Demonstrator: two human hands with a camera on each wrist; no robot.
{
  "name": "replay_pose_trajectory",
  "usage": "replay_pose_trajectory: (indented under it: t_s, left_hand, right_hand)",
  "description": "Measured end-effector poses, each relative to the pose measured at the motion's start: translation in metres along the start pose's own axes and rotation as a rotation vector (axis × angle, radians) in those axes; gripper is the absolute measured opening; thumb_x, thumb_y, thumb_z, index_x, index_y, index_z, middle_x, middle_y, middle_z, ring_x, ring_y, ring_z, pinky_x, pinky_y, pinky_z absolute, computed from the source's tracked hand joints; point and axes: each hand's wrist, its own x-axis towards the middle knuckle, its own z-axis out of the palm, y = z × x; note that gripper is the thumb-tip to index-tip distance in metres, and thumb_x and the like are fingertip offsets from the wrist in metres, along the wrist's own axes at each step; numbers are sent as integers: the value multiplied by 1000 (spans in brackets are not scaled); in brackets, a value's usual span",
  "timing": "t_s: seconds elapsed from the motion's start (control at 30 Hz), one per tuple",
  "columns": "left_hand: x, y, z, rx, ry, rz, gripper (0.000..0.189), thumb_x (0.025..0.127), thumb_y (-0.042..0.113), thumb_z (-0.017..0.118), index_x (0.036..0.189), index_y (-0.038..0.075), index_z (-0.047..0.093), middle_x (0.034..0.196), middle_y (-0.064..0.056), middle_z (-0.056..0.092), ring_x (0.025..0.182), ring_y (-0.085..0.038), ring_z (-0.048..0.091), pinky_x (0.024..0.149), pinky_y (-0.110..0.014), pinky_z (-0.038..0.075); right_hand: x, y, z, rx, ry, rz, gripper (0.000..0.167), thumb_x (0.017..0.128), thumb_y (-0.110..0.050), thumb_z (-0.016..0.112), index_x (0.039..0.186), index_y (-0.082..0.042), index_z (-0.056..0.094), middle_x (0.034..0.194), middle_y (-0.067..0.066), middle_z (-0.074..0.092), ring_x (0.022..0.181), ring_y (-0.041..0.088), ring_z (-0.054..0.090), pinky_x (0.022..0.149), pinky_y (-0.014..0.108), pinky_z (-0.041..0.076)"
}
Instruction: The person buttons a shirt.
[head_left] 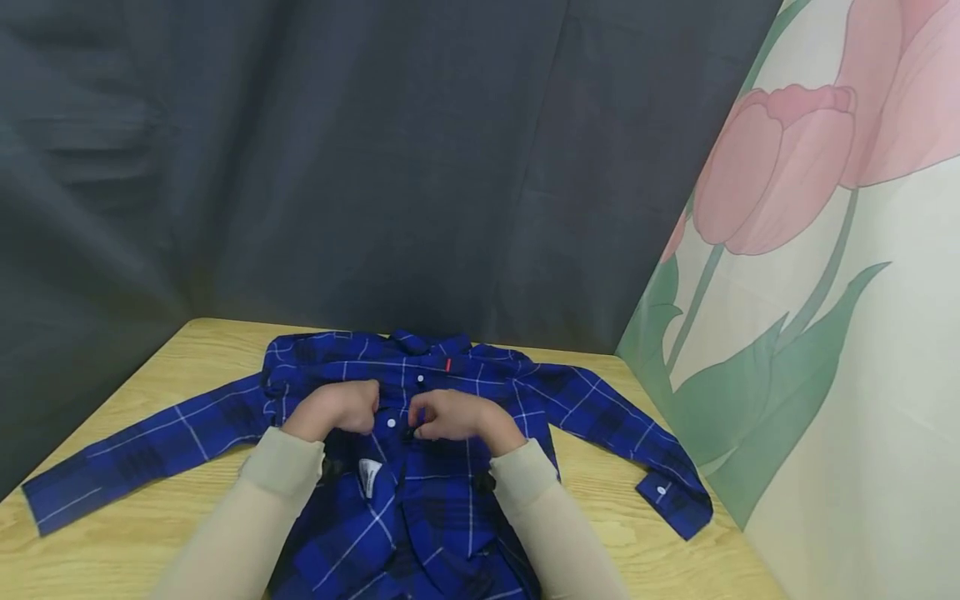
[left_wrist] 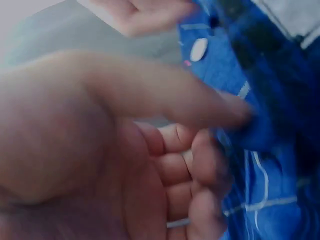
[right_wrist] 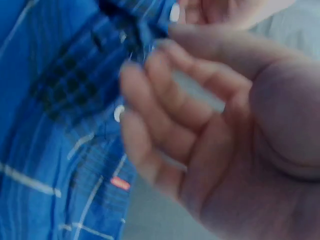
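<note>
A blue plaid button-up shirt (head_left: 438, 500) lies front up, with its collar (head_left: 435, 343) at the far side. Both hands are at the chest, over the front placket. My left hand (head_left: 341, 408) pinches the cloth on the left side of the opening, thumb over curled fingers. Just right of it, my right hand (head_left: 456, 415) pinches the placket edge between thumb and index finger, the other fingers loosely bent. A white button (head_left: 391, 423) shows between the hands, and another button (head_left: 420, 378) sits higher up. The fingertips hide part of the pinched cloth.
The left sleeve (head_left: 150, 450) stretches out across the wooden table (head_left: 622, 533). On the right, the other sleeve (head_left: 615, 417) bends down to a buttoned cuff (head_left: 678, 504). A white label (head_left: 369, 477) lies on the shirt. Behind hangs a dark curtain (head_left: 412, 167).
</note>
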Motion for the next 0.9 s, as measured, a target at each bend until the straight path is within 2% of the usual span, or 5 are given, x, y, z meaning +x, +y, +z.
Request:
replay_pose_trajectory:
  t_s: [0.17,0.47,0.6,0.77,0.9]
  left_hand:
    - [2,6,0,-171,65,40,10,100,13,69,100,6,63,89,-5,60,77,-20,55,70,-30,44]
    - [12,7,6,-93,38,149,21,96,24,82,112,11,80,114,-6,78,94,-17,65,94,-42,60]
    - [10,12,7,-70,9,96,32,92,29,86,115,9,76,114,-8,76,95,-21,66,93,-43,59]
    - [-10,33,-3,-26,25,-74,90,90,43,87,150,-13,48,141,-27,68,123,-39,69,111,-54,56]
    - [-29,51,-11,2,-46,-107,70,85,54,89,115,-7,71,101,-14,76,98,-34,77,86,-42,61]
  right_hand:
    - [6,0,9,25,-134,4,34,105,-12,66,138,-7,71,86,0,69,74,11,62,72,20,50]
    - [4,7,7,1,-27,164,30,104,-33,73,84,-9,76,78,3,74,71,17,74,70,25,56]
    - [1,9,2,-19,45,193,31,98,-29,81,73,-12,73,72,1,72,69,18,72,66,25,51]
    - [-7,8,-7,-1,134,159,23,94,-14,83,78,-14,67,74,-3,62,67,15,57,64,26,46]
    - [-17,10,-19,93,246,101,16,96,-7,79,94,-11,63,84,1,65,73,17,61,68,27,51]
